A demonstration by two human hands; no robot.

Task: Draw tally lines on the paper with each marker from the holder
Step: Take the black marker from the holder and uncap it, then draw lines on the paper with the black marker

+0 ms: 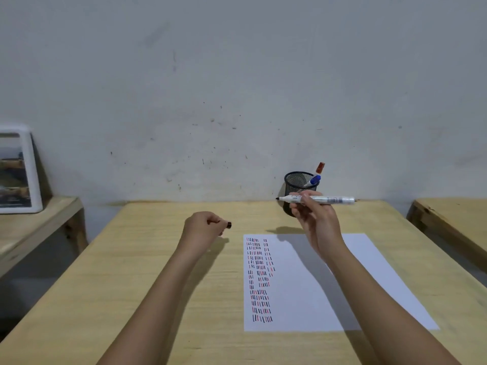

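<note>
A white sheet of paper (342,285) lies on the wooden table (158,285), its left side filled with rows of short black and red tally lines (259,280). My right hand (313,214) holds an uncapped black marker (320,199) level above the paper's far edge, tip pointing left. My left hand (204,225) is closed on the marker's dark cap (229,225), left of the paper. A black mesh holder (299,189) stands at the back by the wall, with a blue-capped marker (312,181) and a red-capped marker (320,167) in it.
A white-framed picture (18,169) leans on the wall on a lower wooden bench (39,222) at the left. Another wooden table (453,219) stands at the right, a gap away. The wall rises just behind the holder.
</note>
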